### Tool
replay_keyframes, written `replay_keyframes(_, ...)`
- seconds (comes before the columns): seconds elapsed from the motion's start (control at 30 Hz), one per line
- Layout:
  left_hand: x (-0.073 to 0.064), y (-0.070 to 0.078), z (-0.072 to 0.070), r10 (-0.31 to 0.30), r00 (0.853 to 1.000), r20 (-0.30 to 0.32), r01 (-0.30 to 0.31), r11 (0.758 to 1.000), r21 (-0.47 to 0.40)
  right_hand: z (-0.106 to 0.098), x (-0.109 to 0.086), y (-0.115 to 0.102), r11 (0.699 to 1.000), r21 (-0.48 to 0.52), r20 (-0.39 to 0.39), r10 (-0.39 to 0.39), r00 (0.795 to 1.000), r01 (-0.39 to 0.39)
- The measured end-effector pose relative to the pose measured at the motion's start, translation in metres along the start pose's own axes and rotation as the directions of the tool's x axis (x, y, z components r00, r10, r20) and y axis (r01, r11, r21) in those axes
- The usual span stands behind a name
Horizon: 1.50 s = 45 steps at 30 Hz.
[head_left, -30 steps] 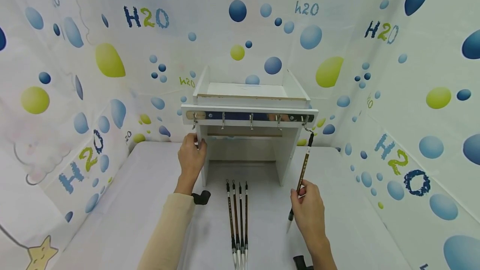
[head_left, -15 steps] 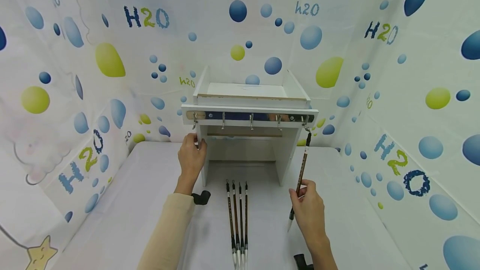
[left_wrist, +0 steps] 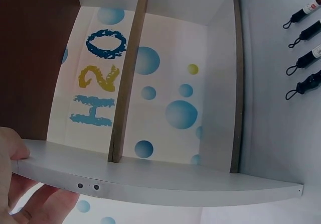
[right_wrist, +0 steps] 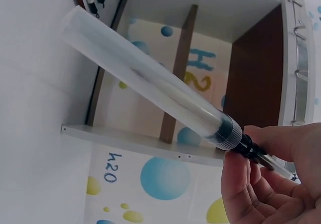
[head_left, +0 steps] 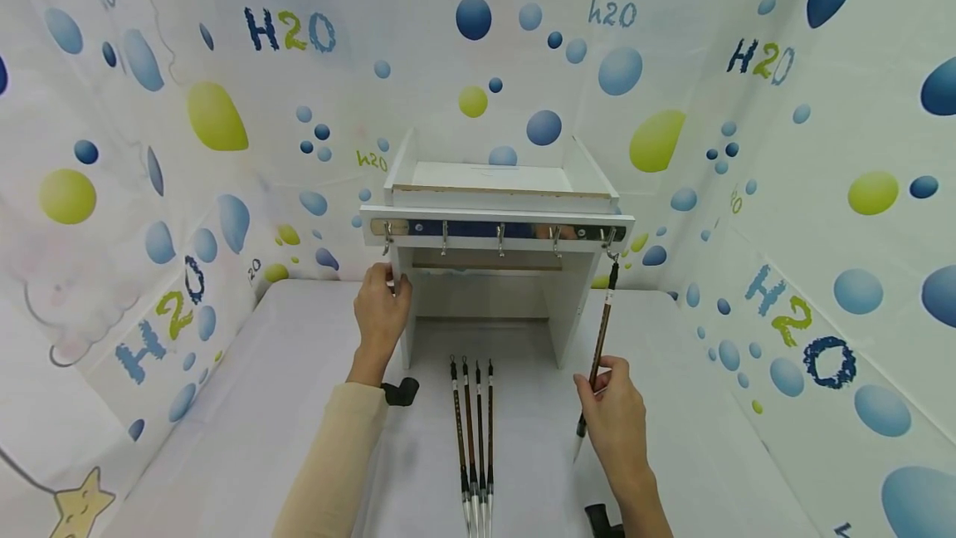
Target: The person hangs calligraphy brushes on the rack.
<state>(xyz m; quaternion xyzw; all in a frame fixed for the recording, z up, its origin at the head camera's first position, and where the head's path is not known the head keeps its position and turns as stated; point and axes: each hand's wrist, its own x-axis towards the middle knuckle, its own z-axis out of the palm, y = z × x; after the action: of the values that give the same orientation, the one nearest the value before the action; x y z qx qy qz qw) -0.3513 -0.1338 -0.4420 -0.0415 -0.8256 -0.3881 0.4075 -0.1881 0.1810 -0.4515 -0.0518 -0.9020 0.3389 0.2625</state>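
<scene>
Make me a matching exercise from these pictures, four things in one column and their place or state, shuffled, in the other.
Things:
1. Left hand
2. Four brushes
3. Right hand
4. Metal hooks

Place or state:
A. Along the front board of the white rack
B. Holding a tilted brush
C. Gripping a side panel
D. Lying side by side on the table

Pairs: 1-C, 2-D, 3-B, 4-A

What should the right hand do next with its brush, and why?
Probably lower the brush slightly to test whether it has caught: the right hand holds it with its top end at the rightmost hook, but any engagement is too small to make out.
</scene>
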Motion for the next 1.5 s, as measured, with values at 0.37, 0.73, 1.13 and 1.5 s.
replay_keyframes(0.37, 0.0, 0.001, -0.002, -0.002, 1.0, 0.002, 0.002, 1.0, -0.002, 0.0, 0.002, -0.001, 1.0, -0.001, 0.018, 0.015, 1.0, -0.015)
replay_keyframes(0.73, 0.001, 0.002, -0.002, -0.018, 1.0, 0.015, 0.017, 1.0, 0.008, 0.01, 0.01, 0.009, 0.999, -0.023, 0.068, 0.043, 0.997, -0.041)
replay_keyframes(1.13, 0.001, 0.002, -0.001, -0.015, 1.0, 0.005, 0.015, 1.0, 0.01, 0.037, 0.031, 0.034, 0.998, -0.063, 0.073, -0.007, 0.997, 0.012)
replay_keyframes(1.5, 0.001, 0.0, -0.001, -0.009, 1.0, 0.006, 0.009, 1.0, 0.008, 0.058, 0.051, 0.054, 0.997, -0.061, 0.045, -0.052, 0.998, 0.055)
